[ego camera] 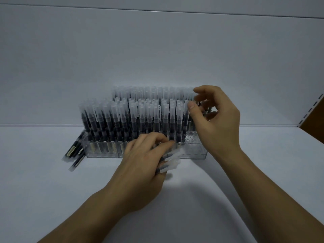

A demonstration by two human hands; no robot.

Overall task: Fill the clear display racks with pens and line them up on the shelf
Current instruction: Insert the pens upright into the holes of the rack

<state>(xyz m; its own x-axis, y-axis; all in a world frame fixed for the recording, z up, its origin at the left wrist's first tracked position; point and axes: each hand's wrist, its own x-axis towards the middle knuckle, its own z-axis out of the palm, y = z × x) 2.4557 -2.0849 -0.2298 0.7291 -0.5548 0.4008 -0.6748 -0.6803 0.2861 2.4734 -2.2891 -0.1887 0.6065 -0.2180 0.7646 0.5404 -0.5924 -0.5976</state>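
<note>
Left hand [142,165] grips a bundle of pens [171,159], fingers curled round them. The clear caps stick out to the right, just in front of the racks [192,152]. Right hand [217,116] is up at the right end of the racks. Its thumb [192,106] is on the cap of an upright pen [187,109] and the fingers are bent behind it; can't tell if it's really pinching that pen. The clear racks sit on the white shelf [254,172] near the back wall, packed with standing pens [133,116], caps up, in stepped rows. A few open holes [190,137] show at the front right. Loose pens [75,149] lie flat on the shelf, touching the racks' left end.
</note>
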